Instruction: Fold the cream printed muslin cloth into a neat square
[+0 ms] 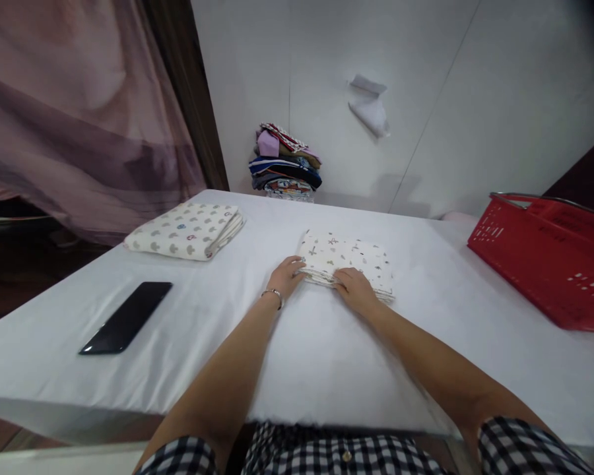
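A folded white cloth (346,254) with small scattered prints lies flat on the white-covered table (321,363), its layered edge facing me. At its near left corner, my left hand (286,278) grips the edge, fingers on top and a bracelet on the wrist. My right hand (355,289) holds the same near edge around its middle, the fingers curled over the layers. Both thumbs are partly hidden. Farther left rests another folded cloth (183,231), cream with grey mushroom-like prints, touched by neither hand.
A black phone (127,318) lies on the table's left side. On the right stands a red plastic basket (539,264). Behind the table's far edge rises a stack of folded fabrics (286,165) against a pale wall (327,59). A pinkish curtain (79,112) hangs at left.
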`<state>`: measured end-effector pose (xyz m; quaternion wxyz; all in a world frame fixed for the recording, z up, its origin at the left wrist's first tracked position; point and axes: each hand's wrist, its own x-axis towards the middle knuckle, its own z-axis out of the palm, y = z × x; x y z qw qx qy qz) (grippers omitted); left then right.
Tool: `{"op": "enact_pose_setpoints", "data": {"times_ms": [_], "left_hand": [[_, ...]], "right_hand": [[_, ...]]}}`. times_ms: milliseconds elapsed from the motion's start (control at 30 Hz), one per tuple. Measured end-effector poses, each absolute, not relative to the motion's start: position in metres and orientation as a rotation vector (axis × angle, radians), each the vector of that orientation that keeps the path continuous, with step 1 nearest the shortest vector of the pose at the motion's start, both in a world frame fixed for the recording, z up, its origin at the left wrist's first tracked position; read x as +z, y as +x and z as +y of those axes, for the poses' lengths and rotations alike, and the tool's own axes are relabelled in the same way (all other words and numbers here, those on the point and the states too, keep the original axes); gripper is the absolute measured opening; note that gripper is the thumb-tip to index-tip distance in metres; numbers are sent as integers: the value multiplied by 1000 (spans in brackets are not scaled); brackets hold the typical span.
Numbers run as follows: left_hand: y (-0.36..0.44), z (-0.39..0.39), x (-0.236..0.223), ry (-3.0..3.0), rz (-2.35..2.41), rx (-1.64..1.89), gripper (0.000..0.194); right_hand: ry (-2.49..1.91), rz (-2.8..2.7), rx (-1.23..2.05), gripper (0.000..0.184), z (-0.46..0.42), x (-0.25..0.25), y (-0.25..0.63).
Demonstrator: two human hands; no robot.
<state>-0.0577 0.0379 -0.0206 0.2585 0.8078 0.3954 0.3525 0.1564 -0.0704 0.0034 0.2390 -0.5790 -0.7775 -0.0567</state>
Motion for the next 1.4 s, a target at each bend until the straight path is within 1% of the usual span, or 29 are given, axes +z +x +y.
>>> {"op": "enact_pose_setpoints", "data": {"times_ms": [367,667,833,967,1100,1167,1200,1267,1333,1400], "left_hand": [[-55,34,-13,2151,1117,1026,19],[-55,38,-21,2137,1136,996,20],[-55,40,-20,2141,1124,982,21],[-56,39,-17,2137,1137,949,21],[-57,39,-16,2157,1097,947,26],[-58,40,-16,2165,1080,944,32],[-58,40,-16,2170,1080,939,35],[-58,40,-15,2177,1084,924,40],[-59,40,-14,2183,1088,896,41],[-60,40,-12,2201,1101,879,41]], "right_hand": [[-1522,-2123,-204,21,-70,-1,158],[-1575,-2161,-208,21,-68,-6,157],[-1558,-2180,-156,23,-78,5,158],[-1585,-2115,-169,25,-103,19,181],[-1733,-1800,-215,22,-132,20,228],[-1863,-1536,-123,22,-144,18,249],[-1936,-1390,-10,22,-149,17,256],[-2033,-1092,327,22,-155,17,264],[-2023,-831,684,25,-158,21,264],[-1957,-664,919,29,-157,27,262]]}}
